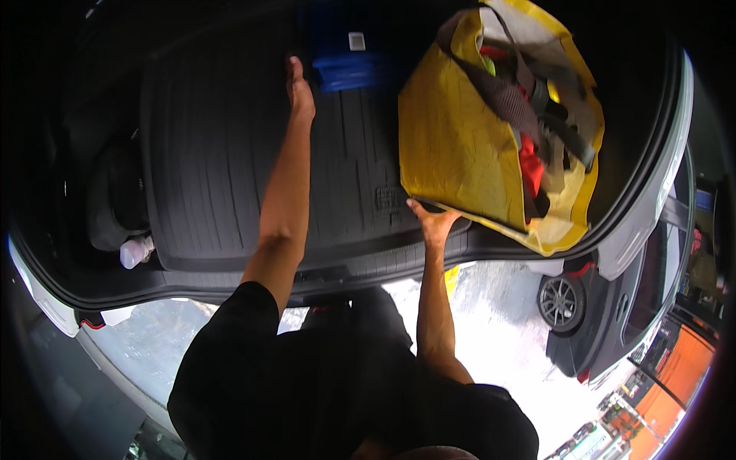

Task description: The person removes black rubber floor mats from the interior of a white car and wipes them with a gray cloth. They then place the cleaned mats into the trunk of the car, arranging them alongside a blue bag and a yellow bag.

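Note:
My left hand (300, 90) reaches far into a car's boot, fingers stretched out and holding nothing. Just to its right lies a folded blue plastic item (349, 73) with a small white label, its far part lost in shadow. A large yellow carry bag (452, 130) leans at the right side, its mouth turned rightward. Dark webbing straps cross it, and red, yellow and black things show inside. At the bag's near lower corner is my right hand (434, 223). Its thumb points left along the edge, while its fingers are partly hidden against the bag.
A black ribbed boot mat (222, 169) covers the floor, ending at the boot sill (360, 264). A whitish bottle-like object (136, 251) lies near the left side recess. Behind me on the right stands a dark car (606, 307), with orange panels (682, 368) beyond.

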Tool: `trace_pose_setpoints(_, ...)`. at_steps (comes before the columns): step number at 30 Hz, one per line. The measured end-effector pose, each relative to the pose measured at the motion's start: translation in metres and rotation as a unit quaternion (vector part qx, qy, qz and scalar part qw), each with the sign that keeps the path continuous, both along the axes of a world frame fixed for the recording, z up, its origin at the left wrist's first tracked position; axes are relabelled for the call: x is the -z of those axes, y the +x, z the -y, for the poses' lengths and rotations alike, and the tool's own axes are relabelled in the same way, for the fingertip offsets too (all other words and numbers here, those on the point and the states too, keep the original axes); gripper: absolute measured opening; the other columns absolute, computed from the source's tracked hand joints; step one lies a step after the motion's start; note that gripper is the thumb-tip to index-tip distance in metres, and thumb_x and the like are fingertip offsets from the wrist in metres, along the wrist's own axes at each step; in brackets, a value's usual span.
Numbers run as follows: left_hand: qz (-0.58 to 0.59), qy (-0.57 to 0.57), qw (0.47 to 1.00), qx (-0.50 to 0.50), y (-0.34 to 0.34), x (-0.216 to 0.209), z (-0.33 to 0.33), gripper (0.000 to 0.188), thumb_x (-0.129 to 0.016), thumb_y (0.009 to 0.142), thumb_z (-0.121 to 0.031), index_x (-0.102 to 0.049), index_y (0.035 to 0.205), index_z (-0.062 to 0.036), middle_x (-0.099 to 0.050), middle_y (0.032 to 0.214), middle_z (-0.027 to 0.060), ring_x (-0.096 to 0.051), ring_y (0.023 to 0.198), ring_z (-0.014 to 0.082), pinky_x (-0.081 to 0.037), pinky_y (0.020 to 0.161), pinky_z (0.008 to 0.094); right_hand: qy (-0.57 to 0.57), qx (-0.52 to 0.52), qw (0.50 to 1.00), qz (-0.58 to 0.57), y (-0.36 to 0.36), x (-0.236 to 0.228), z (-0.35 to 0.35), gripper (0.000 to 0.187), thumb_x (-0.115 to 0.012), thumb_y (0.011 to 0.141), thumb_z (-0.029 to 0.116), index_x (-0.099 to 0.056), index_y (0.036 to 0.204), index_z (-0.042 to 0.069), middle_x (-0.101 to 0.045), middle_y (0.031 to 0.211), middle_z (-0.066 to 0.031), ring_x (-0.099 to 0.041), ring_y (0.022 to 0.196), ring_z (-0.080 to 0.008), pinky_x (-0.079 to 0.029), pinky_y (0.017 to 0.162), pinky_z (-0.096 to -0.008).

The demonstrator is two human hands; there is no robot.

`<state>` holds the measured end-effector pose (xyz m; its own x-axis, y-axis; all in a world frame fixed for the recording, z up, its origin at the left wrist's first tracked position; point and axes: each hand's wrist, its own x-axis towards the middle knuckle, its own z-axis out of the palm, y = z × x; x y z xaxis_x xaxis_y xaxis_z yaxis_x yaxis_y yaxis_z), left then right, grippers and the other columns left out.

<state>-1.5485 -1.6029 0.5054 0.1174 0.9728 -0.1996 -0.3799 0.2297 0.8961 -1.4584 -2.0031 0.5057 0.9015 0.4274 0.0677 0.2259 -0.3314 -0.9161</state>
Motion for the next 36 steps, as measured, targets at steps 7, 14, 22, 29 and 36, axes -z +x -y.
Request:
trace_pose_setpoints(7,-0.173,0.012,0.927,0.332,-0.020,0.015,0.252,0.090,-0.052,0.097,-0.061,-0.016,0.158,-0.0054,-0.026,0.158,0.0233,-0.024,0.150,0.0320,-0.030,0.118,0.0426,0.028,0.103,0.994,-0.021,0.012,0.039,0.037,0.086,-0.080,0.070,0.001,-0.033,0.143,-0.003,-0.039,0.140,-0.0230,-0.038,0.132,-0.0367,-0.027,0.114,-0.0485)
trace_pose_setpoints(14,-0.159,0.141,0.870,0.445,0.057,0.005,0.326,0.118,-0.049,0.086,-0.080,0.020,0.157,-0.0163,0.029,0.154,0.0376,0.023,0.143,0.0578,-0.005,0.117,0.0666,-0.134,0.028,0.984,0.111,0.086,0.090,0.052,0.054,-0.076,0.087,0.025,-0.058,0.132,0.003,-0.064,0.129,-0.0134,-0.059,0.116,-0.0267,-0.043,0.100,-0.0394)
trace_pose_setpoints(22,-0.201,0.130,0.849,0.471,0.012,-0.010,0.290,0.114,-0.060,0.085,-0.072,0.011,0.160,-0.0220,0.015,0.159,0.0355,0.005,0.147,0.0567,-0.025,0.117,0.0616,-0.001,-0.083,0.997,-0.009,0.032,-0.046,0.037,0.143,-0.098,0.059,0.025,0.004,0.157,0.003,-0.025,0.158,-0.0213,-0.030,0.145,-0.0305,-0.027,0.119,-0.0384)
trace_pose_setpoints(29,-0.217,0.136,0.865,0.431,-0.023,-0.004,0.292,0.097,-0.064,0.092,-0.056,-0.008,0.161,-0.0185,0.002,0.165,0.0222,-0.015,0.151,0.0428,-0.036,0.116,0.0506,0.107,0.007,0.974,0.199,0.003,-0.165,0.017,0.171,-0.102,0.047,0.042,0.028,0.152,0.005,-0.002,0.162,-0.0227,-0.018,0.150,-0.0321,-0.014,0.125,-0.0415)
trace_pose_setpoints(36,-0.168,0.062,0.894,0.410,-0.064,-0.019,0.320,0.087,-0.067,0.094,-0.048,-0.020,0.158,-0.0113,-0.016,0.161,0.0203,-0.037,0.143,0.0364,-0.047,0.108,0.0413,0.233,0.128,0.946,0.187,0.027,-0.172,-0.001,0.105,-0.094,0.066,0.021,-0.028,0.145,0.001,-0.043,0.141,-0.0196,-0.049,0.123,-0.0249,-0.041,0.105,-0.0369)
